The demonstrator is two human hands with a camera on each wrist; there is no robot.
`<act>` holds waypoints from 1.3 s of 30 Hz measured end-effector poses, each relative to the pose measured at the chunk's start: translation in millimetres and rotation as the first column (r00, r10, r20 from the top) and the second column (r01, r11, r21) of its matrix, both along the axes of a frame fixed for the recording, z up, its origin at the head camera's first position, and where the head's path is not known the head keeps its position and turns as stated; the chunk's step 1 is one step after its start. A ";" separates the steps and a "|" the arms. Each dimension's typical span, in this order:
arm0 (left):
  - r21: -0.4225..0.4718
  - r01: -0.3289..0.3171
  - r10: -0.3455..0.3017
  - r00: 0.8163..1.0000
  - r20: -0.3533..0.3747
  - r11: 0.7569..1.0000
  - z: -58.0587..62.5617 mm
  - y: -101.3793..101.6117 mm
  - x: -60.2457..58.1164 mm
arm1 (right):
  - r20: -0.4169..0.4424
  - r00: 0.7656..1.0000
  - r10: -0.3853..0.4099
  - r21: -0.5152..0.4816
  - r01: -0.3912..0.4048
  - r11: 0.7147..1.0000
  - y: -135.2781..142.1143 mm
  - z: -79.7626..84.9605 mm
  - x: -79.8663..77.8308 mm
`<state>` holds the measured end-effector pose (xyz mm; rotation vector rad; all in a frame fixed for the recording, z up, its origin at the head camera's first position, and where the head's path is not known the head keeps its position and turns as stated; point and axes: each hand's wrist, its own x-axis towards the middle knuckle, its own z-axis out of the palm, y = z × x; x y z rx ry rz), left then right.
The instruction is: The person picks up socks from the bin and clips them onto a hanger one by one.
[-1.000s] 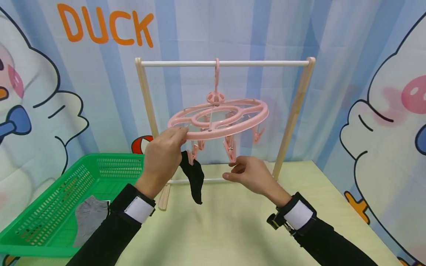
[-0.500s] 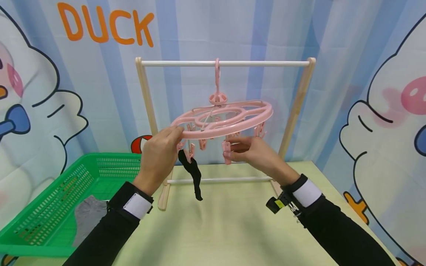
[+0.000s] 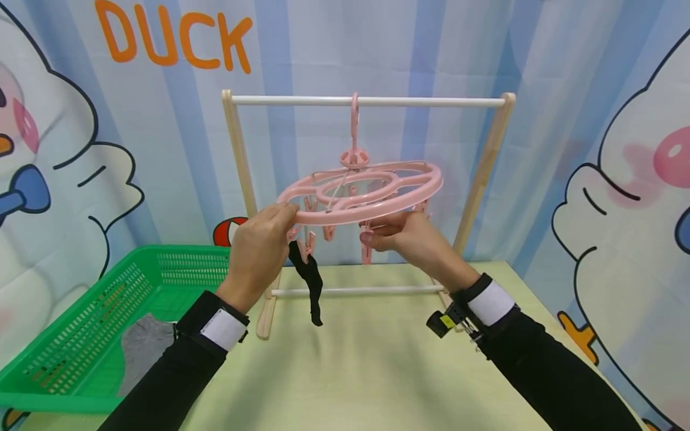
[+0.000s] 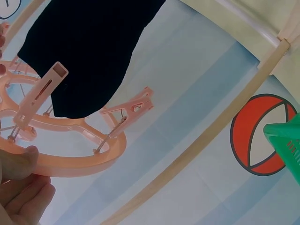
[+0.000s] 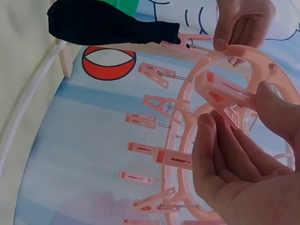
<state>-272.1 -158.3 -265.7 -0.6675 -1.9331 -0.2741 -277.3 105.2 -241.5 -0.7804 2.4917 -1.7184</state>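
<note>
A pink hanger hung by its hook from the white rail of a wooden stand, above a pale table. The hook pointed straight up; the oval ring stretched left to right, its left end lower than its right. The left hand gripped the ring at its near left edge, thumb and fingers on opposite faces of the rim.

The right hand pinched a pink clip between thumb and fingers, under the near side of the ring, right of the left hand. The clip's long axis stood upright in the head view, its lower end pointing down at the table. Other clips dangled around the ring.

Just right of the left hand, a black sock hung from another clip, its long axis close to vertical, the free end pointing down and slightly right. At the left stood a green basket with a grey cloth inside. On the far side hung a blue-striped curtain.
</note>
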 end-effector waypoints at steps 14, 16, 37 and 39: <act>0.001 -0.024 0.024 1.000 -0.012 1.000 1.0 -5.9 -2.3 | -0.132 0.991 -0.009 0.010 0.011 1.000 -13.6 1.0 10.5; 0.005 -0.025 0.025 1.000 -0.007 1.000 1.0 -6.7 -2.4 | -0.135 0.991 0.004 0.010 -0.002 1.000 -14.2 0.6 11.2; 0.007 -0.002 0.002 1.000 0.010 1.000 -1.8 -9.7 -5.0 | -0.145 0.988 0.045 -0.011 -0.047 0.999 -13.9 -10.4 10.2; 0.005 -0.003 0.003 1.000 0.006 1.000 -2.6 -10.9 -4.4 | -0.139 0.990 0.035 0.006 -0.034 0.999 -13.5 -10.9 10.9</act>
